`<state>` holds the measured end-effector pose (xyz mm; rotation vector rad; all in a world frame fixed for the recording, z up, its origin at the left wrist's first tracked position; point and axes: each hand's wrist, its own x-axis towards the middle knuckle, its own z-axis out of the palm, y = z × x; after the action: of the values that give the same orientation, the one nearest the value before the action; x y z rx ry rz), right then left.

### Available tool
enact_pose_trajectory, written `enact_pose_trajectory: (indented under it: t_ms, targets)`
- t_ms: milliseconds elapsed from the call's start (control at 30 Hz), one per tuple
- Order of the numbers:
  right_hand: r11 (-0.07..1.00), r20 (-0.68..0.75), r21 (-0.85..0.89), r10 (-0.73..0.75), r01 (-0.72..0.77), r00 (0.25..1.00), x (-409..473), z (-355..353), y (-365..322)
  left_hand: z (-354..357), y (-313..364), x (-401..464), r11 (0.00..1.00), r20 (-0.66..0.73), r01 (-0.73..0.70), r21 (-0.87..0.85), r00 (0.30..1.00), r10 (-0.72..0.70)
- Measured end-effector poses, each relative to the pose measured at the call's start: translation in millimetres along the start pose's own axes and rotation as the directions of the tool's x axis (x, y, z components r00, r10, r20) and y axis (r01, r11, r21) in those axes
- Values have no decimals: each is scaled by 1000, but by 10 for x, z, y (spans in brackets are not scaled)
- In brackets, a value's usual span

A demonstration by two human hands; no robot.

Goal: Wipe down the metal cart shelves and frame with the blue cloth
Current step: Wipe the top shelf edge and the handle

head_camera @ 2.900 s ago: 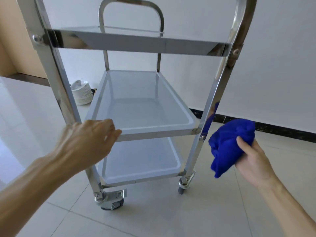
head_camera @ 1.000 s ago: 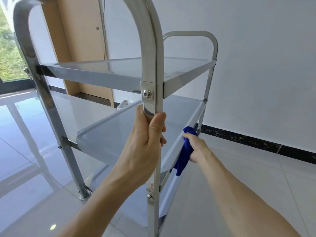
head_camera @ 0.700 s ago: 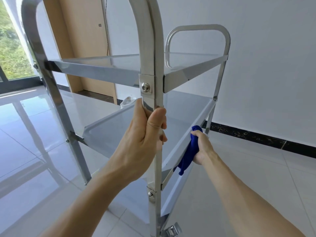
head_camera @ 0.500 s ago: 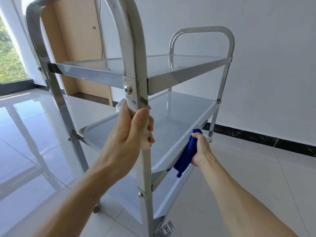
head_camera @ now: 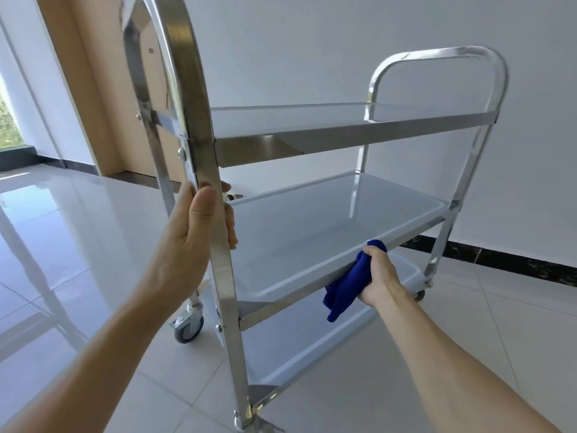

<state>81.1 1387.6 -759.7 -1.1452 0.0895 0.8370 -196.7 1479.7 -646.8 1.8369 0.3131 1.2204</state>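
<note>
A three-shelf metal cart (head_camera: pixel 349 132) on casters stands in front of me, its long side facing right. My left hand (head_camera: pixel 190 242) is wrapped around the near upright post (head_camera: pixel 218 276), just below the top shelf. My right hand (head_camera: pixel 379 276) grips the bunched blue cloth (head_camera: pixel 345 289) and presses it against the near side rim of the middle shelf (head_camera: pixel 312 232), about halfway along. Part of the cloth hangs below the rim.
A white wall with a dark baseboard (head_camera: pixel 499 260) runs behind the cart. A wooden door (head_camera: pixel 103 89) is at the back left. Glossy floor tiles (head_camera: pixel 62 245) surround the cart. A grey caster (head_camera: pixel 187 328) sits at the near left leg.
The cart has swung so its long side shows more. My right hand has slid the cloth along the middle shelf rim. My left hand stays on the post.
</note>
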Motion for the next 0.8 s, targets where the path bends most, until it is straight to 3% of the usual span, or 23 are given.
enact_pose_trajectory:
  t_ms: [467, 800]
  targets:
    - [979, 56, 193, -73, 61, 996, -441, -373, 216, -3, -263, 359, 983, -107, 183, -24, 977, -184]
    - [972, -30, 204, -116, 120, 993, -1188, -359, 253, 48, -350, 440, 963, -99, 242, -116, 962, -253]
